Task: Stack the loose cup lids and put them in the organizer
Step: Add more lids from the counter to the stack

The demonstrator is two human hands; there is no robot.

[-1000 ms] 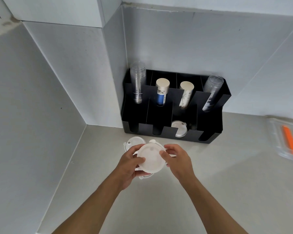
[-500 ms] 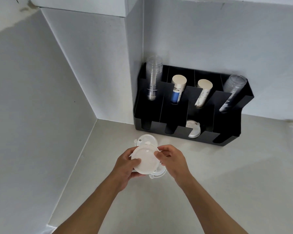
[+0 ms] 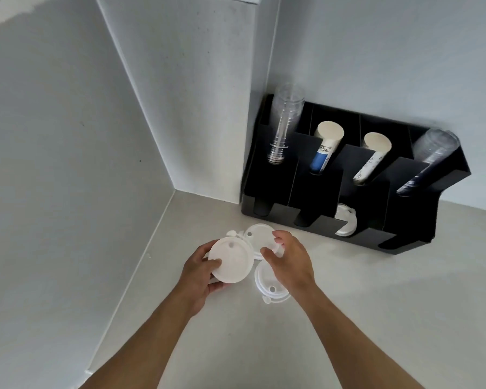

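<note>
Gripping a white lid [image 3: 230, 261], left hand [image 3: 198, 272]; right hand [image 3: 288, 262] spread over loose lids [image 3: 271, 287].

A black plastic compartmented organizer [image 3: 314, 189] is set on the grey bench [image 3: 376, 304], against the back wall beside the corner. In its rear slots, four cup stacks are held side by side. One white round plastic lid [image 3: 347, 224] is lodged in a front slot. Before the organizer, three loose white plastic lids [image 3: 260, 241] are gathered on the bench.
</note>
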